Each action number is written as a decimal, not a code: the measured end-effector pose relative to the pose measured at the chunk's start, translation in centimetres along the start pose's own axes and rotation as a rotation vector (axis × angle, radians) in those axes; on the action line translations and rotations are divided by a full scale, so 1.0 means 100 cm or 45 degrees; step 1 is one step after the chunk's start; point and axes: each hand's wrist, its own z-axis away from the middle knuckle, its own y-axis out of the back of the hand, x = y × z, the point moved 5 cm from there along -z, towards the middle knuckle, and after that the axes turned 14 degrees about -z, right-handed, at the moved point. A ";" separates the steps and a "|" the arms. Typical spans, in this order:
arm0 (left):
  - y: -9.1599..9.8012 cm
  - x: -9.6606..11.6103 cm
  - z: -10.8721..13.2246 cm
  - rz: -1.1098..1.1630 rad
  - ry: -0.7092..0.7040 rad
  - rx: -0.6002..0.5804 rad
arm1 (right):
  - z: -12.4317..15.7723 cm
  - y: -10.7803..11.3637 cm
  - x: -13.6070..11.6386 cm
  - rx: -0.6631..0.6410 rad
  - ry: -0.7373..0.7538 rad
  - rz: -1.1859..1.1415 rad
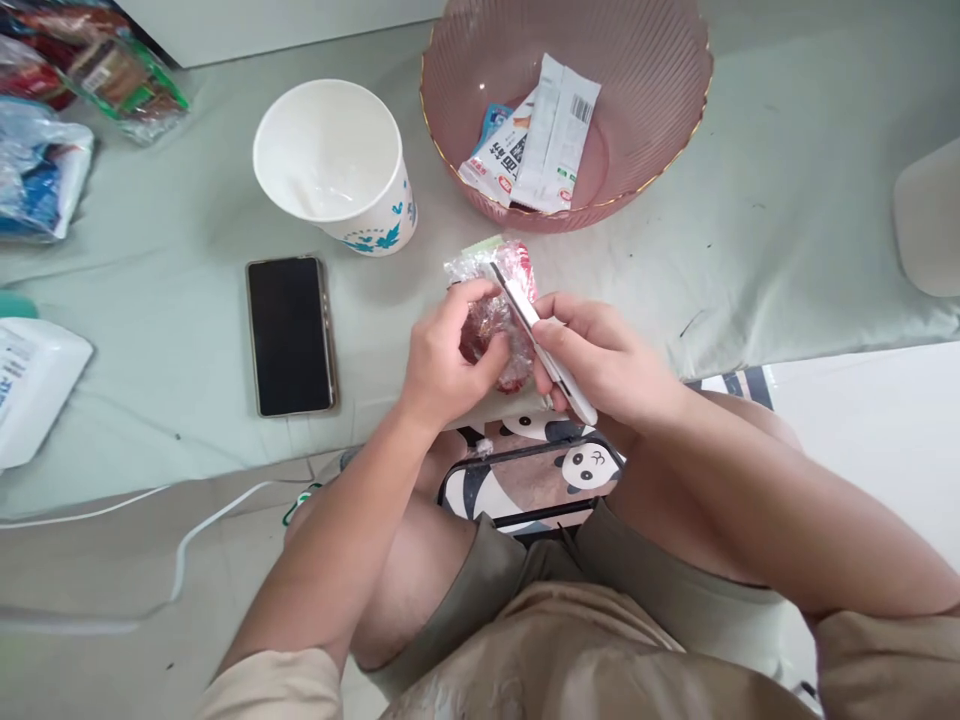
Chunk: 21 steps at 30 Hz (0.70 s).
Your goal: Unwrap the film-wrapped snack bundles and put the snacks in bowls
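Note:
My left hand (442,360) is closed around a clear plastic snack packet (499,290) with red contents, held over my knees. My right hand (600,355) grips a small white tool (541,345), perhaps folding scissors or a knife. The tool's tip lies against the top of the packet. Both hands meet just in front of a pink ribbed bowl (652,90) that holds a few sealed white sachets (540,135).
A white paper cup (337,165) with blue leaf print stands left of the bowl. A black phone (290,335) lies face up beside it. Snack bags (45,110) sit at far left, and a white pack (30,385) below them. A panda-print case (536,480) rests between my legs. A white cable (180,545) runs across the floor.

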 end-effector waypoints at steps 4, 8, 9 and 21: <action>-0.001 -0.005 0.006 0.113 0.037 0.057 | 0.000 0.001 0.003 0.083 -0.130 0.030; 0.008 -0.008 0.006 0.079 0.069 0.241 | 0.006 0.002 0.007 0.067 -0.211 0.134; 0.011 -0.010 0.005 0.063 0.089 0.283 | 0.007 0.002 0.008 0.052 -0.211 0.162; 0.023 -0.052 0.003 0.164 0.449 0.435 | 0.018 0.032 -0.014 -0.062 0.283 1.026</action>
